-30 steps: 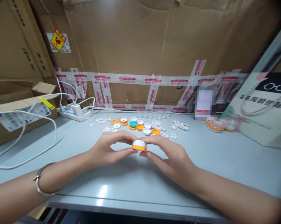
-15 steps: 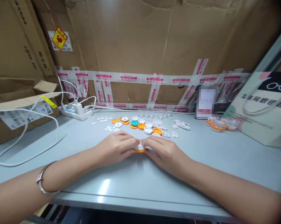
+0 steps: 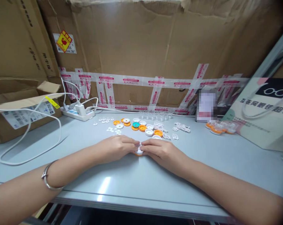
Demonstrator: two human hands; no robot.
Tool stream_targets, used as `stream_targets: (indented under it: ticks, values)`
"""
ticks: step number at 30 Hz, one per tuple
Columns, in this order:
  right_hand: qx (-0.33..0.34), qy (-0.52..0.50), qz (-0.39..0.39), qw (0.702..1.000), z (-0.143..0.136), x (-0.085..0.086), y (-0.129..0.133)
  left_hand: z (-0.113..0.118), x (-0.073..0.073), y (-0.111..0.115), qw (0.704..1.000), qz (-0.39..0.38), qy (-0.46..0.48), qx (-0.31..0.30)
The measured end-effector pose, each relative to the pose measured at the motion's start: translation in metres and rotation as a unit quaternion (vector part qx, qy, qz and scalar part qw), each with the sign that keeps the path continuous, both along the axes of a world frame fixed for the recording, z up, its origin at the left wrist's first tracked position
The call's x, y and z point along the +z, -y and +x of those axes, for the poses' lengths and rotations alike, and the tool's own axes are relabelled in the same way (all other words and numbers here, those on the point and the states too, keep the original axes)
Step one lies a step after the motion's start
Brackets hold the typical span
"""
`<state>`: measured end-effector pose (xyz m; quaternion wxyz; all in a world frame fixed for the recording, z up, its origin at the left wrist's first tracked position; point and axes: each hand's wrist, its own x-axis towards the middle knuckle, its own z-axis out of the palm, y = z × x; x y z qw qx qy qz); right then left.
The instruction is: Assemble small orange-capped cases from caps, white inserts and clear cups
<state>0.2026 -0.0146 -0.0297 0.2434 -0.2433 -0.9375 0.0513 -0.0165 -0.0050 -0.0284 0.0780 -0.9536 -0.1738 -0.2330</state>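
Note:
Between my two hands, low over the grey table, is a small round plastic piece (image 3: 139, 153) with an orange bottom and a white upper part. My left hand (image 3: 118, 148) is closed on its left side with the fingertips. From the right, my right hand (image 3: 167, 153) pinches the same piece, fingertips almost meeting those of the left. The fingers hide much of its top. Just beyond the hands lie white round rings (image 3: 149, 132), orange rings (image 3: 158, 133) and a teal ring (image 3: 136, 125). Small white discs with stems (image 3: 106, 119) sit farther left.
Clear plastic cups (image 3: 155, 115) line the back beside white openwork pieces (image 3: 182, 127). Orange-based pieces with clear tops (image 3: 220, 127) stand at right near a paper bag (image 3: 261, 122) and a phone (image 3: 205, 106). A power strip (image 3: 79, 114), white cable (image 3: 31, 162) and open carton (image 3: 21, 115) are left.
My fingertips have slid from the top of the round piece toward its sides, showing more of its white part. The whole view has shifted slightly.

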Motion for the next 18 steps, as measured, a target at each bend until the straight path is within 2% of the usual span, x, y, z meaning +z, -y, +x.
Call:
stream_targets:
  ticks: [3,4,6,8,9,11,13,18]
  values:
    - [-0.03,-0.059,-0.018,0.998,0.015,0.018,-0.013,0.0,0.001,0.0,1.0,-0.006,-0.002,0.008]
    - [-0.077,-0.085,-0.026,0.993,0.025,0.026,-0.02,0.0,0.001,0.0,1.0,-0.014,-0.006,0.013]
    - [-0.211,-0.118,-0.04,0.97,0.052,0.043,-0.039,-0.001,0.002,0.0,0.999,-0.032,-0.01,0.025]
    - [-0.329,-0.023,-0.124,0.936,0.082,0.055,-0.057,-0.003,0.004,0.0,0.999,-0.036,0.001,0.039]
    - [-0.348,0.039,-0.173,0.921,0.095,0.058,-0.065,-0.004,0.005,0.0,0.998,-0.033,0.009,0.047]
    - [-0.364,0.082,-0.203,0.905,0.112,0.056,-0.078,-0.005,0.007,0.0,0.998,-0.022,0.023,0.054]
    - [-0.359,0.095,-0.185,0.91,0.118,0.047,-0.085,-0.006,0.009,0.001,0.998,-0.014,0.028,0.056]
    - [-0.322,0.127,-0.129,0.929,0.107,0.024,-0.092,-0.005,0.011,0.002,0.998,-0.012,0.029,0.055]
